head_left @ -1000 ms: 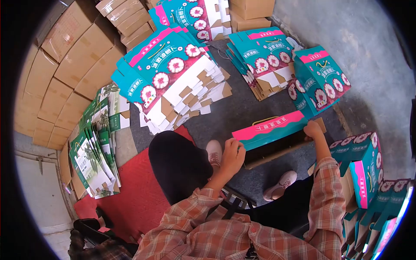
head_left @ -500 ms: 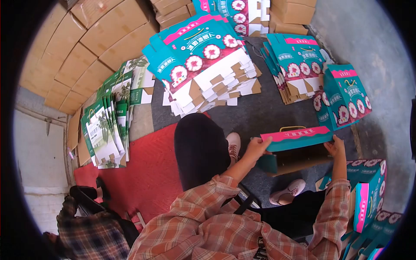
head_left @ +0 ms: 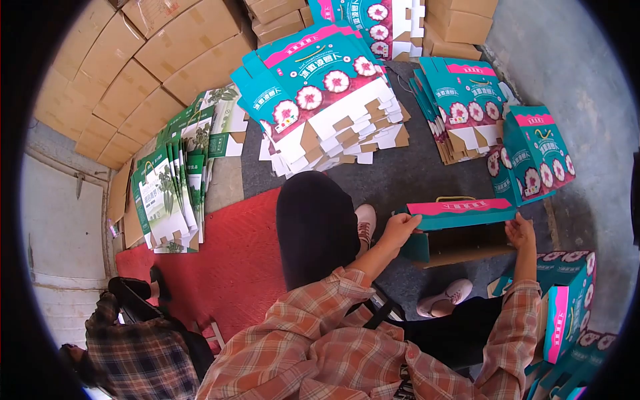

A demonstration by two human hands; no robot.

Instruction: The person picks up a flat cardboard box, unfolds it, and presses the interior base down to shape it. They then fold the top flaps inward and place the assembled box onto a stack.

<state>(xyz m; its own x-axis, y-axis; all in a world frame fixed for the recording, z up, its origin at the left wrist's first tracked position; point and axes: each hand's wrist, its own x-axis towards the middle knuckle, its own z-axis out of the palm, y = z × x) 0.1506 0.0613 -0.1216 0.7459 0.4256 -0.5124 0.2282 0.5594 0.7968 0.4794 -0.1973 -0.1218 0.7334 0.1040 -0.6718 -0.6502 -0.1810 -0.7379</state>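
A teal carton (head_left: 467, 221) with a pink strip and a yellow cord handle (head_left: 455, 198) is held in front of me, its open side facing me and showing bare brown cardboard inside. Its left end is in my left hand (head_left: 400, 231), thumb on the top edge and fingers closed against it. At the opposite end, my right hand (head_left: 521, 233) grips the corner; some of its fingers are hidden behind the panel. An upright carton (head_left: 543, 157) of the same print stands just beyond my right hand.
Flat teal cartons lie in a large stack (head_left: 327, 93) and a smaller stack (head_left: 463, 110). Green-and-white cartons (head_left: 163, 200) are at left by brown boxes (head_left: 167, 60). More teal cartons (head_left: 567, 293) sit at my right. Another person (head_left: 140, 347) sits beside the red mat (head_left: 220, 260).
The whole view has shifted slightly as my head moved. Both hands keep their hold on the carton, which has tilted a little so more of its inside shows.
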